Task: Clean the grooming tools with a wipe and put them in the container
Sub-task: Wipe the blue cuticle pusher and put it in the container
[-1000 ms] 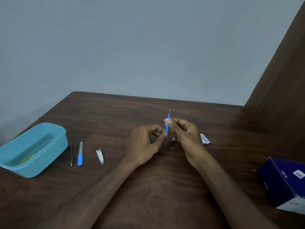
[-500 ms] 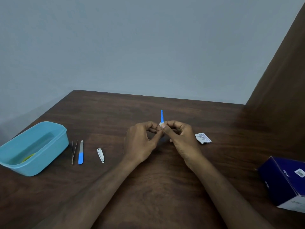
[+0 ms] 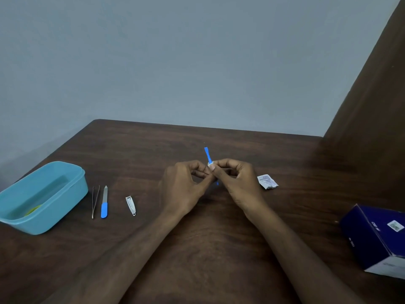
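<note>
Over the middle of the table both hands meet around a thin blue grooming tool (image 3: 208, 155) that stands nearly upright. My left hand (image 3: 184, 187) pinches its lower part. My right hand (image 3: 237, 183) pinches a small white wipe (image 3: 210, 165) around the shaft. The tool's lower tip shows blue below the fingers. To the left lie tweezers (image 3: 95, 201), a blue-handled nail file (image 3: 104, 202) and a nail clipper (image 3: 130, 205). A light blue container (image 3: 65, 194) stands at the far left, open, with something yellow-green inside.
A torn white wipe sachet (image 3: 267, 182) lies just right of my right hand. A dark blue box (image 3: 377, 238) sits at the right edge. A brown panel (image 3: 372, 106) rises at the right. The table (image 3: 208, 249) is dark wood.
The wipe has slid down the blue tool, so more of the blue shaft now sticks up above my fingers. The hands stayed over the same spot.
</note>
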The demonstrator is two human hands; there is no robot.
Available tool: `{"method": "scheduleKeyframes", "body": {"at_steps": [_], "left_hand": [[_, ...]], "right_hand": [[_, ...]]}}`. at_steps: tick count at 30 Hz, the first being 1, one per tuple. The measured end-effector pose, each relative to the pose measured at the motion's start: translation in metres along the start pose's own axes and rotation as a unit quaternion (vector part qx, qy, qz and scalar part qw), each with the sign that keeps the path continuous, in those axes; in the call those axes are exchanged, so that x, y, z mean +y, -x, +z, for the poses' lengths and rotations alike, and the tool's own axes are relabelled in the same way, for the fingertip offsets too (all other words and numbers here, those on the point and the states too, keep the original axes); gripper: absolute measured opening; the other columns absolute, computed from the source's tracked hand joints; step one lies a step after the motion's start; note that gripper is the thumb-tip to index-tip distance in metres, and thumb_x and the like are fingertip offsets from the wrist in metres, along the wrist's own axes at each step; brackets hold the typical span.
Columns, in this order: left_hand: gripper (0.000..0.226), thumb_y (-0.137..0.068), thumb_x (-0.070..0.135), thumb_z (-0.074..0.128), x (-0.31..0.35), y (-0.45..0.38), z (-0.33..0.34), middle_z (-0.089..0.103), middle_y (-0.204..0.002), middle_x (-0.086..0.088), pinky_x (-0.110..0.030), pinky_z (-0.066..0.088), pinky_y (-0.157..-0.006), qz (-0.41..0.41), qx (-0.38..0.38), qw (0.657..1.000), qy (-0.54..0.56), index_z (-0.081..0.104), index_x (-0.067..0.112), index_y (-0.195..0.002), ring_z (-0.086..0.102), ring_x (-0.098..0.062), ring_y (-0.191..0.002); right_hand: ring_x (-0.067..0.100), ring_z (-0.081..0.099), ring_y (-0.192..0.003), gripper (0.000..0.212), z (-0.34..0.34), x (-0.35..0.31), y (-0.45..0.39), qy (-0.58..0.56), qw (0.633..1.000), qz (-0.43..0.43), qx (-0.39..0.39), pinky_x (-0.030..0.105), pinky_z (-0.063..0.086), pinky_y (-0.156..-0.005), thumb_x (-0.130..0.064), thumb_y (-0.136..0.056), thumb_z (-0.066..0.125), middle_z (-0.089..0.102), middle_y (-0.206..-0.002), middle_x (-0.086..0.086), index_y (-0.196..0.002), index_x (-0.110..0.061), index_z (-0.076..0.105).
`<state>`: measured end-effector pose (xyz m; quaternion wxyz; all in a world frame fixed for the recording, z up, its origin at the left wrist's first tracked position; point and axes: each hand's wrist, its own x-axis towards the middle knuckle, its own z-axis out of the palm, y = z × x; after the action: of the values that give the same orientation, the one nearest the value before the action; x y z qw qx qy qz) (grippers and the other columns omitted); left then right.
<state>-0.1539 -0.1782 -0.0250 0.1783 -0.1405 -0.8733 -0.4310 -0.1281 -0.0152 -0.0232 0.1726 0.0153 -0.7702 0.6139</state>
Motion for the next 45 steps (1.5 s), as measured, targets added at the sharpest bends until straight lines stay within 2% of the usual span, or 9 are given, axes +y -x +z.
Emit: {"method": "scheduleKeyframes", "body": {"at_steps": [5, 9, 12, 17, 24, 28, 34, 39, 45], "left_hand": [[0.031, -0.080, 0.079, 0.071, 0.005, 0.003, -0.004, 0.072, -0.088, 0.040, -0.028, 0.057, -0.063, 0.017, -0.013, 1.000, 0.009, 0.077, 0.052, -0.096, 0.067, 0.010, -0.070], [0.015, -0.096, 0.044, 0.077, 0.000, -0.007, -0.002, 0.080, -0.098, 0.019, -0.037, 0.062, -0.060, -0.054, -0.002, 0.973, 0.225, 0.082, 0.038, -0.109, 0.071, -0.006, -0.064], [0.022, -0.098, 0.026, 0.077, 0.000, -0.011, -0.003, 0.081, -0.112, 0.011, -0.025, 0.054, -0.058, -0.082, -0.017, 0.939, 0.333, 0.081, 0.022, -0.120, 0.072, -0.008, -0.079], [0.018, -0.099, 0.014, 0.074, 0.001, -0.013, -0.005, 0.081, -0.115, 0.011, -0.018, 0.048, -0.056, -0.074, -0.040, 0.919, 0.386, 0.080, 0.008, -0.115, 0.076, -0.004, -0.102], [0.011, -0.092, 0.024, 0.082, -0.002, -0.018, -0.006, 0.078, -0.086, 0.012, -0.017, 0.043, -0.053, -0.132, 0.049, 0.901, 0.410, 0.081, 0.014, -0.095, 0.052, -0.002, -0.063], [0.020, -0.091, 0.028, 0.084, -0.004, -0.018, -0.007, 0.072, -0.080, 0.008, -0.018, 0.041, -0.051, -0.141, 0.075, 0.896, 0.415, 0.080, 0.009, -0.091, 0.045, -0.005, -0.058], [0.009, -0.098, 0.023, 0.076, -0.001, -0.018, -0.007, 0.082, -0.097, 0.013, -0.013, 0.041, -0.051, -0.143, 0.059, 0.886, 0.438, 0.080, 0.019, -0.105, 0.056, 0.005, -0.058], [0.012, -0.103, 0.018, 0.069, 0.002, -0.018, -0.008, 0.082, -0.115, 0.006, -0.011, 0.038, -0.050, -0.121, 0.039, 0.885, 0.449, 0.079, 0.022, -0.110, 0.060, 0.009, -0.061], [0.011, -0.094, 0.022, 0.080, 0.004, -0.018, -0.009, 0.069, -0.071, 0.019, -0.015, 0.035, -0.048, -0.137, 0.075, 0.877, 0.455, 0.078, 0.012, -0.097, 0.048, 0.002, -0.052]], "right_hand": [[0.008, 0.072, -0.087, 0.028, -0.005, 0.002, -0.006, 0.023, 0.999, -0.020, 0.034, 0.056, 0.058, -0.084, -0.050, -0.097, 0.064, 0.079, -0.094, -0.009, -0.099, -0.025, 0.076], [0.037, 0.069, -0.085, 0.025, -0.013, 0.010, -0.007, 0.075, 0.996, -0.048, -0.007, 0.058, 0.056, -0.076, -0.051, -0.099, 0.060, 0.079, -0.092, -0.012, -0.097, -0.029, 0.071], [0.048, 0.062, -0.075, 0.021, -0.008, 0.010, -0.006, 0.081, 0.993, -0.055, -0.059, 0.057, 0.052, -0.068, -0.049, -0.102, 0.060, 0.078, -0.089, -0.009, -0.097, -0.031, 0.069], [0.011, 0.062, -0.075, 0.018, -0.010, 0.008, -0.006, 0.045, 0.990, -0.045, -0.129, 0.038, 0.047, -0.072, -0.032, -0.108, 0.061, 0.078, -0.087, -0.003, -0.101, -0.021, 0.073], [0.010, 0.053, -0.064, 0.007, -0.012, 0.010, -0.005, 0.068, 0.994, -0.047, -0.067, 0.031, 0.040, -0.062, -0.033, -0.102, 0.072, 0.078, -0.082, -0.008, -0.097, -0.029, 0.076], [-0.001, 0.059, -0.057, 0.003, -0.010, 0.006, 0.001, 0.159, 0.978, -0.134, -0.002, 0.009, 0.038, -0.059, -0.021, -0.098, 0.077, 0.076, -0.076, -0.011, -0.095, -0.021, 0.078], [0.012, 0.064, -0.072, 0.012, -0.010, 0.006, -0.003, 0.064, 0.993, -0.043, -0.091, 0.030, 0.046, -0.068, -0.030, -0.105, 0.067, 0.079, -0.083, -0.008, -0.099, -0.023, 0.077], [-0.001, 0.064, -0.076, 0.013, -0.011, 0.002, -0.003, -0.048, 0.992, 0.015, -0.114, 0.016, 0.048, -0.073, -0.021, -0.103, 0.069, 0.079, -0.084, 0.001, -0.103, -0.013, 0.079], [0.006, 0.073, -0.082, 0.003, -0.011, 0.002, -0.003, -0.016, 0.999, -0.019, -0.043, 0.025, 0.053, -0.076, -0.020, -0.096, 0.079, 0.082, -0.085, -0.002, -0.098, -0.019, 0.081]]}}
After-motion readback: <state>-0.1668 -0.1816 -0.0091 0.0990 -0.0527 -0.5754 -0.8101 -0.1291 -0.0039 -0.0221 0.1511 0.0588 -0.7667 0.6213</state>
